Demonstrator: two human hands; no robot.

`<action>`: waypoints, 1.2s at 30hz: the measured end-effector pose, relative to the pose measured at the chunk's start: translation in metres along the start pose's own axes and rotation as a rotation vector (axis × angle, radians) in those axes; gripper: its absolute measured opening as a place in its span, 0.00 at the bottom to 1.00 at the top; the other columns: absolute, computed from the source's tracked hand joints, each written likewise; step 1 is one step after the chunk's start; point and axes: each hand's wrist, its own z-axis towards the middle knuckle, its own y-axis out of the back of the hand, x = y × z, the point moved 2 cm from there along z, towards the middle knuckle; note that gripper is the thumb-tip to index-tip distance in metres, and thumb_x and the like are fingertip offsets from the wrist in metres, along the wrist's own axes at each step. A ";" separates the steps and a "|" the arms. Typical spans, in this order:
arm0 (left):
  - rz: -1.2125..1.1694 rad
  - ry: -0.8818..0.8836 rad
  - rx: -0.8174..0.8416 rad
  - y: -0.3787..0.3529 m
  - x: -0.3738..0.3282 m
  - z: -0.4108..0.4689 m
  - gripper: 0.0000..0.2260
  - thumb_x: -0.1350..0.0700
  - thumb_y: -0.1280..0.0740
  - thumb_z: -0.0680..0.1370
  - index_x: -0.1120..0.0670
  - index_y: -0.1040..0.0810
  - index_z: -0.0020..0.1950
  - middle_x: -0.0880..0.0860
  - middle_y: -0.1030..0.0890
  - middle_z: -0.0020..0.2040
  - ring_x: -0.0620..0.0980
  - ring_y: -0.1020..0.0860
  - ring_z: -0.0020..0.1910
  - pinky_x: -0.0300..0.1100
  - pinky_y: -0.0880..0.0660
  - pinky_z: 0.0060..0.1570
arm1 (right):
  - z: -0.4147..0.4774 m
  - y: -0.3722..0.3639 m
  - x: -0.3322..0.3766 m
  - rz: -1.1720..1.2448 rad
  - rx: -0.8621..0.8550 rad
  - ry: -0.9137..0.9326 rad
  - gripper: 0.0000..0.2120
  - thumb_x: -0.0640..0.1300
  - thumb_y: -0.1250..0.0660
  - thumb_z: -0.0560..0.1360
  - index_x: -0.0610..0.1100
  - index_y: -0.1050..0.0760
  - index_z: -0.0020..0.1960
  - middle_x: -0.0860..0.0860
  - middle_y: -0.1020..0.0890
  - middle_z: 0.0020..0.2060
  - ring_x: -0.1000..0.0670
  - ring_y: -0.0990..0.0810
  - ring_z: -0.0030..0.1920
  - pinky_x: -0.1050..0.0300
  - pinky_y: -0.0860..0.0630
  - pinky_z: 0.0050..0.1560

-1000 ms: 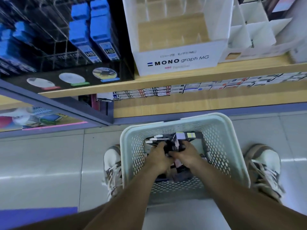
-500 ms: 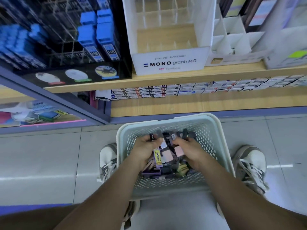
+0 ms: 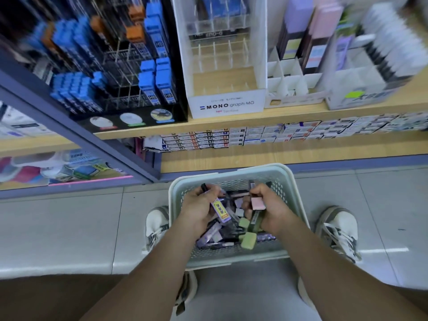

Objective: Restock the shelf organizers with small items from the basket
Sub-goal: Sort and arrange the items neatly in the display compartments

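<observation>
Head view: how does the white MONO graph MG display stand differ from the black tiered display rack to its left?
Colour: the white MONO graph MG display stand is white-walled, the black tiered display rack dark. Stock: the stand's lower tiers look empty; the rack holds blue cases and orange cases. Both sit on the wooden shelf, with clear dividers.

We are in a stationery shop. A wooden shelf (image 3: pixel 266 123) carries a black rack (image 3: pixel 178 117) of blue HB lead cases (image 3: pixel 162 79), a white display stand (image 3: pixel 227 105) printed "MONO graph MG", and white divided trays (image 3: pixel 289 75). Below, rows of small boxed goods (image 3: pixel 231 136) line a lower shelf, above a glossy tiled floor (image 3: pixel 69 228).
</observation>
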 end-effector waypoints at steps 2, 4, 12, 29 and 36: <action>-0.060 0.021 -0.023 -0.006 -0.006 -0.008 0.05 0.58 0.32 0.77 0.58 0.22 0.43 0.55 0.20 0.40 0.52 0.24 0.37 0.45 0.25 0.36 | -0.007 -0.006 0.000 0.018 0.059 -0.016 0.03 0.38 0.40 0.74 0.40 0.31 0.41 0.45 0.25 0.28 0.50 0.26 0.25 0.61 0.27 0.24; -0.099 0.028 -0.048 -0.014 -0.008 -0.013 0.06 0.57 0.33 0.78 0.59 0.24 0.44 0.56 0.23 0.38 0.51 0.26 0.33 0.43 0.25 0.32 | -0.014 -0.013 0.000 -0.019 0.086 0.007 0.02 0.36 0.40 0.73 0.40 0.31 0.42 0.45 0.26 0.28 0.50 0.28 0.24 0.62 0.28 0.23; -0.088 -0.048 -0.086 -0.040 -0.029 -0.036 0.09 0.54 0.39 0.82 0.59 0.28 0.56 0.58 0.20 0.41 0.52 0.20 0.30 0.43 0.22 0.30 | -0.043 -0.029 0.007 -0.285 0.246 0.099 0.21 0.50 0.23 0.67 0.37 0.24 0.49 0.42 0.21 0.34 0.49 0.30 0.26 0.61 0.31 0.24; 0.260 -0.294 -0.263 -0.022 -0.039 -0.046 0.16 0.46 0.36 0.78 0.58 0.24 0.41 0.53 0.24 0.37 0.52 0.27 0.38 0.44 0.31 0.43 | -0.057 -0.029 0.020 -0.232 0.138 0.204 0.03 0.39 0.33 0.73 0.39 0.24 0.43 0.45 0.20 0.35 0.46 0.26 0.30 0.55 0.32 0.32; 0.184 -0.414 -0.343 -0.021 -0.058 -0.063 0.18 0.46 0.40 0.80 0.58 0.32 0.37 0.53 0.31 0.31 0.52 0.32 0.33 0.43 0.36 0.33 | -0.101 -0.039 0.028 -0.524 0.208 0.171 0.22 0.44 0.24 0.68 0.38 0.27 0.56 0.47 0.19 0.32 0.52 0.24 0.26 0.60 0.29 0.27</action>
